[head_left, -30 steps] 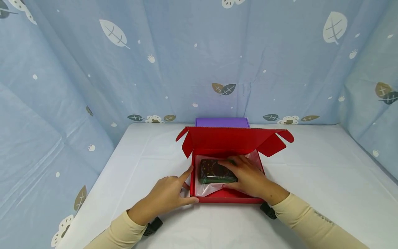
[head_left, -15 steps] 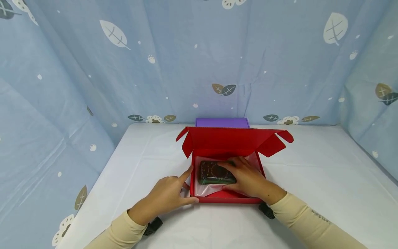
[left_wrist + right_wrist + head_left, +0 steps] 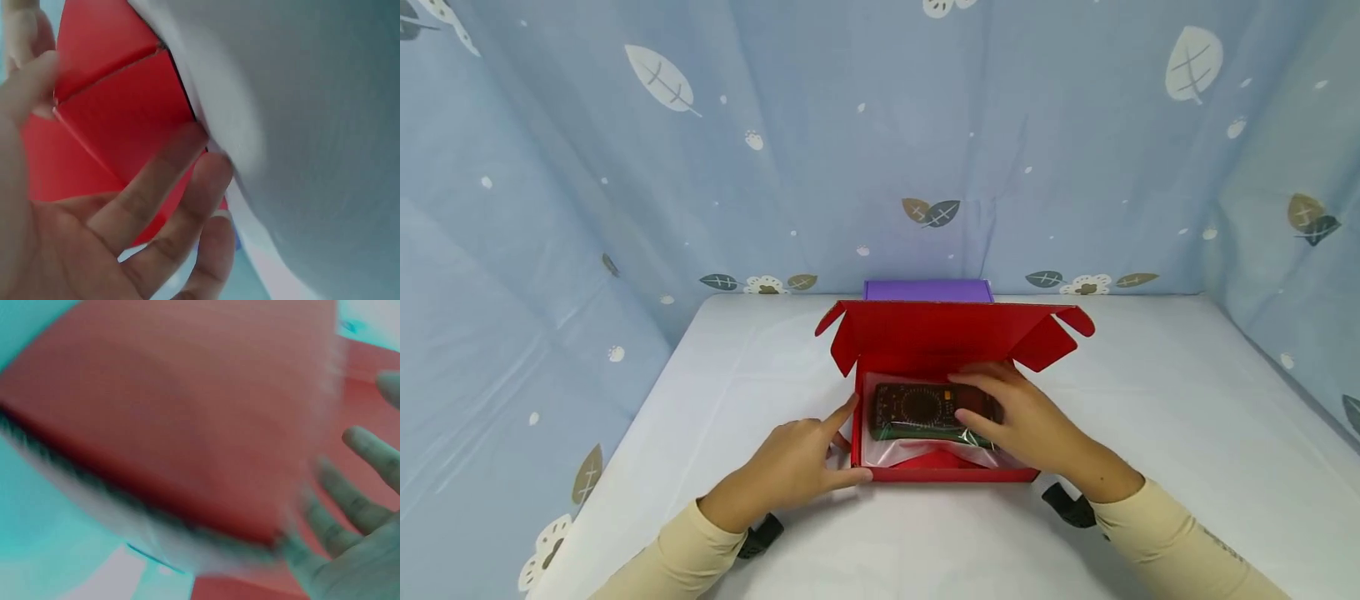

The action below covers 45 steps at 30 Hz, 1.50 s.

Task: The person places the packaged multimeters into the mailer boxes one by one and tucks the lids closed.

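Observation:
In the head view a dark multimeter (image 3: pixel 917 408) with a round dial lies in a clear plastic bag (image 3: pixel 880 454) inside an open red box (image 3: pixel 940 475). My left hand (image 3: pixel 797 467) rests against the box's front left corner, thumb at the front wall and index finger along the left wall. In the left wrist view its other fingers (image 3: pixel 181 219) touch the outer side, nearly straight. Over the multimeter's right end is my right hand (image 3: pixel 1030 421), its fingers spread. In the right wrist view those fingers (image 3: pixel 369 456) hold nothing visible; a blurred red panel fills much of that view.
The box's lid (image 3: pixel 932 333) stands raised at the back, its side flaps spread outward. Behind it a purple box (image 3: pixel 928 290) shows its upper part. A white cloth covers the table (image 3: pixel 760 358), and a blue patterned curtain (image 3: pixel 820 167) surrounds it.
My right hand has shifted right and loosened from the multimeter, baring more of its face and dial. The left hand stays at the box corner. The head view has shifted slightly.

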Motion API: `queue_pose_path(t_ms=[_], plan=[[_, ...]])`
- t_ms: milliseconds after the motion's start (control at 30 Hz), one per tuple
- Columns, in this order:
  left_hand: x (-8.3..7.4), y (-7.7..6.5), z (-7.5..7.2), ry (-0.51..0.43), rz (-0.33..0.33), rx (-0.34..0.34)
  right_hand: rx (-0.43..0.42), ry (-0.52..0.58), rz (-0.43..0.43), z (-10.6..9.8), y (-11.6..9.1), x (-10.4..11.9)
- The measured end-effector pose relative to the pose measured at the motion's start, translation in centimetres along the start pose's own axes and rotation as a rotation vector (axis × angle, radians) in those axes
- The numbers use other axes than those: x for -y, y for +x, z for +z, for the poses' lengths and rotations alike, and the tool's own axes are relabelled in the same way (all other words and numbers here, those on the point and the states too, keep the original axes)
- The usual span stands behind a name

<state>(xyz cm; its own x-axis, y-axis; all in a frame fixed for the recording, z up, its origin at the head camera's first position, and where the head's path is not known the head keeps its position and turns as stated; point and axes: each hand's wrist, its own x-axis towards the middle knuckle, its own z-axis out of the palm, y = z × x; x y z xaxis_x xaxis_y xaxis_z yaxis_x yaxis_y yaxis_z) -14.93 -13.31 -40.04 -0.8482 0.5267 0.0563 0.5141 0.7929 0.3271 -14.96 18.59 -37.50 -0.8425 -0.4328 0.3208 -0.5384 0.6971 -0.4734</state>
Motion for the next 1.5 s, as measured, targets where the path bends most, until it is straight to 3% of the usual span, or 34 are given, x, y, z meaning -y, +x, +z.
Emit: queue_pose_path(t_ms=[100, 167, 333, 400, 467, 600, 667, 733, 833, 933, 1100, 1300, 1500], plan=[[-0.1, 0.1, -0.6, -0.046, -0.015, -0.008, -0.148, 0.040, -0.080, -1.1, -0.7, 0.0], [-0.1, 0.1, -1.1, -0.087, -0.015, -0.077, -0.241, 0.081, -0.138, -1.7, -1.0, 0.0], [-0.3, 0.5, -2.2, -0.230, 0.010, -0.443, -0.500, 0.146, -0.246, -2.8, -1.5, 0.2], [-0.2, 1.0, -2.7, -0.283, 0.018, -0.566, -0.635, 0.145, -0.238, -3.2, -1.5, 0.0], [-0.2, 1.4, -3.2, -0.327, 0.022, -0.632, -0.769, 0.155, -0.201, -3.6, -1.5, -0.3], [-0.3, 2.4, -4.4, -0.389, 0.002, -0.625, -0.947, 0.269, -0.080, -4.4, -1.4, -1.3], [-0.4, 2.8, -4.9, -0.415, -0.020, -0.585, -0.957, 0.327, -0.012, -4.6, -1.3, -1.6], [-0.5, 3.1, -5.1, -0.436, -0.040, -0.538, -0.910, 0.328, 0.082, -4.7, -1.3, -2.0], [-0.7, 3.3, -5.2, -0.453, -0.056, -0.489, -0.782, 0.248, 0.212, -4.4, -1.2, -2.4], [-0.8, 3.1, -5.0, -0.461, -0.069, -0.469, -0.676, 0.158, 0.263, -3.7, -1.1, -2.9], [-0.9, 2.8, -4.7, -0.469, -0.070, -0.462, -0.608, 0.099, 0.207, -2.7, -1.2, -3.3], [-1.1, 3.3, -4.2, -0.448, 0.007, -0.460, -0.582, 0.010, 0.129, -2.5, -1.6, -3.2], [-1.2, 3.8, -4.6, -0.444, 0.045, -0.443, -0.548, 0.014, 0.084, -2.5, -1.4, -3.4]])
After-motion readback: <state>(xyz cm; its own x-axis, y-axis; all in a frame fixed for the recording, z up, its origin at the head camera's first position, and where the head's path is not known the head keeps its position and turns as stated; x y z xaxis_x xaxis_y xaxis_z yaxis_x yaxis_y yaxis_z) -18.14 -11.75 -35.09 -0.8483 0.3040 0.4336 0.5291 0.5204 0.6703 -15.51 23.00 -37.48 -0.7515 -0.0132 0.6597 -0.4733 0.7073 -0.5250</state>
